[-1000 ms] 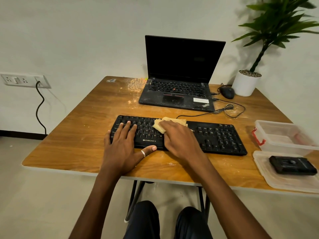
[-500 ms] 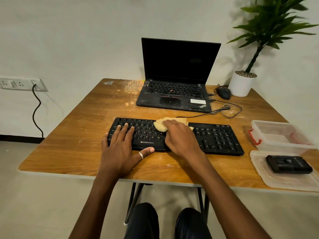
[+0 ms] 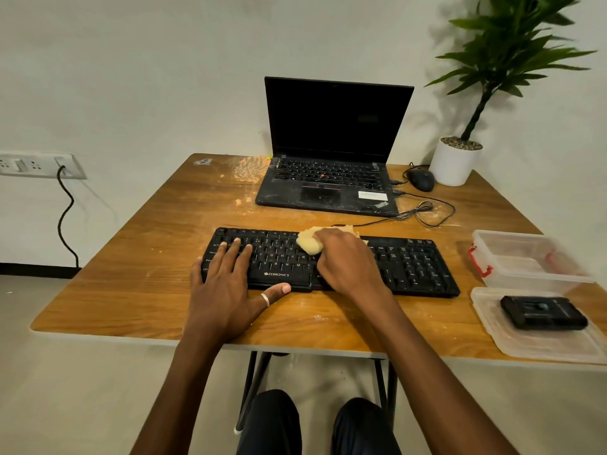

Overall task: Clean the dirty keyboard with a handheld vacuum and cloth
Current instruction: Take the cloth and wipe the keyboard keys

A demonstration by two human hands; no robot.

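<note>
The right hand (image 3: 348, 261) curls over a yellow cloth (image 3: 308, 243), pressing it onto the middle keys of the keyboard (image 3: 410, 267). The left hand (image 3: 226, 287) lies flat, fingers straight, on its left end. The keyboard lies near the desk's (image 3: 131, 257) front edge, and a laptop (image 3: 331, 178) stands at the back edge.

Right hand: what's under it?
A bunched yellow cloth shows past the fingers of the right hand, on the middle keys of the keyboard. The rest of the cloth and the keys below are covered.

Black keyboard (image 3: 407, 264); pale yellow cloth (image 3: 310, 243); brown wood-grain table (image 3: 131, 277); black laptop (image 3: 331, 149); white pot (image 3: 451, 167).
</note>
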